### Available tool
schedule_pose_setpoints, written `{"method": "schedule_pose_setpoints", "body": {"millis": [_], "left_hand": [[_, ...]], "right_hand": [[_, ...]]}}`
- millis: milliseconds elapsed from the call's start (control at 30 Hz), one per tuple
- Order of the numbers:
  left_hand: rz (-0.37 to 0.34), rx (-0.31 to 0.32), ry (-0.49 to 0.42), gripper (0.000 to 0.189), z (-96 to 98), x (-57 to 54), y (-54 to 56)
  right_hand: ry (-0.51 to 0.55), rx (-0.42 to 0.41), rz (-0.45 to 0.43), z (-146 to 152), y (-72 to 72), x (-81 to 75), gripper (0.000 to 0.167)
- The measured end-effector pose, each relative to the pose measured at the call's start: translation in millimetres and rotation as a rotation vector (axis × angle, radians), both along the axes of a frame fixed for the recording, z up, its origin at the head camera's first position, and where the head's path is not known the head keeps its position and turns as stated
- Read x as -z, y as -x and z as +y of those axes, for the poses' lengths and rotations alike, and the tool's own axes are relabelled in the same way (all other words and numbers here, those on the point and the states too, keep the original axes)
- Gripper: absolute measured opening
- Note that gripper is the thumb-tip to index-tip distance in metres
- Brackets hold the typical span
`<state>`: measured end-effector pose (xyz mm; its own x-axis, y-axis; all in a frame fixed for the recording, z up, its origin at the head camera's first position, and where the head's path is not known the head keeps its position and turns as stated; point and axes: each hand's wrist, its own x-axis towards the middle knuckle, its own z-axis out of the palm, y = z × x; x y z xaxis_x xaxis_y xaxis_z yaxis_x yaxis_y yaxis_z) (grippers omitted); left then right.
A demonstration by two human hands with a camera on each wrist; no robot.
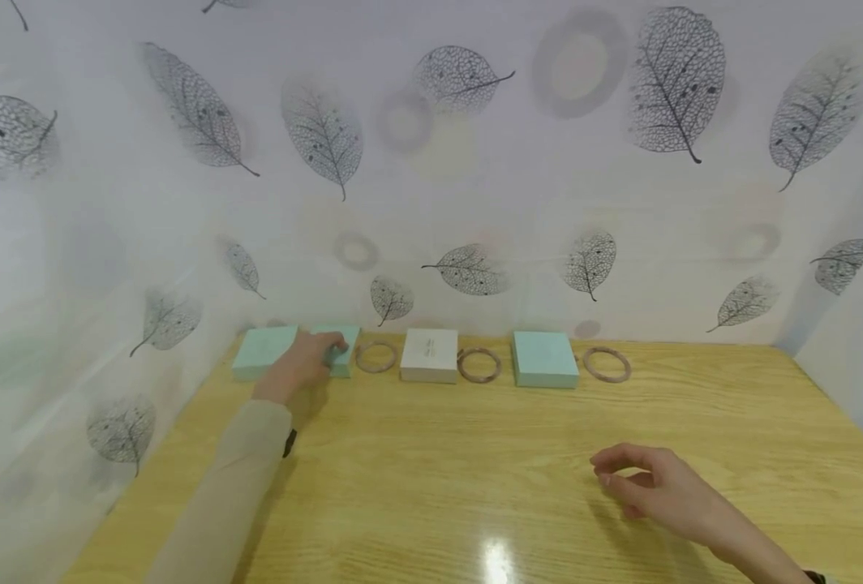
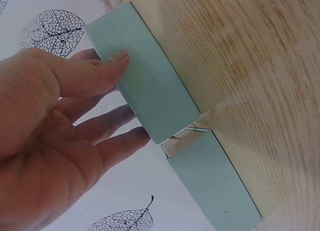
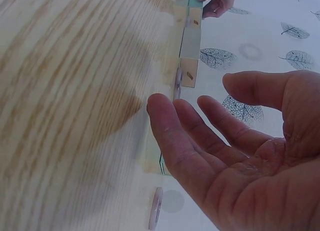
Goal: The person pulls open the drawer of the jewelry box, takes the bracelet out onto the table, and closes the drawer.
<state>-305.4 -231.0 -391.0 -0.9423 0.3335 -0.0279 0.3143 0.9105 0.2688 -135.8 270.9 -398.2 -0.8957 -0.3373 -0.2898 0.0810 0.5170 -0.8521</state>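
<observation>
At far left, the first teal box (image 1: 265,353) sits on the counter (image 1: 439,470) just beside your left hand (image 1: 302,363). That hand is part-closed, pinching the second teal box (image 2: 155,88) between thumb and fingers. Your fingertips are partly hidden behind it, and you cannot tell whether it is lifted. The left wrist view cuts off the first box. To the right stand a white box (image 1: 429,357) and the third teal box (image 1: 544,359). Farthest right, your right hand (image 1: 654,487) curls loosely, holding nothing, well apart from the pinched box.
</observation>
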Motion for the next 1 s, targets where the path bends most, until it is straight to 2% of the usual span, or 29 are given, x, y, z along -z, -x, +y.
{"method": "schedule_pose_setpoints", "body": {"millis": [233, 433, 633, 800, 900, 1000], "left_hand": [[-0.002, 0.006, 0.011, 0.049, 6.0, -0.9, -6.4], [-0.012, -0.011, -0.024, 0.049, 11.0, -1.0, -11.6], [-0.022, -0.008, -0.05, 0.054, 6.6, 4.0, -8.6], [-0.03, -0.056, -0.091, 0.064, -21.5, 3.3, -8.2], [-0.01, -0.091, -0.033, 0.062, -47.5, 2.0, -8.2], [-0.035, -0.126, 0.037, 0.063, -70.2, 3.1, -12.2]], "right_hand": [[0.002, -0.009, -0.004, 0.4, -0.3, 0.8, 0.043], [0.006, -0.009, -0.008, 1.0, -1.0, 2.1, 0.043], [0.007, -0.006, -0.02, 2.5, -1.4, 1.6, 0.044], [0.007, -0.003, -0.02, 2.7, -1.7, 1.0, 0.045], [0.011, -0.009, -0.01, 1.5, -1.9, 1.6, 0.044], [0.013, -0.012, -0.005, 0.8, -1.9, 2.1, 0.043]]}}
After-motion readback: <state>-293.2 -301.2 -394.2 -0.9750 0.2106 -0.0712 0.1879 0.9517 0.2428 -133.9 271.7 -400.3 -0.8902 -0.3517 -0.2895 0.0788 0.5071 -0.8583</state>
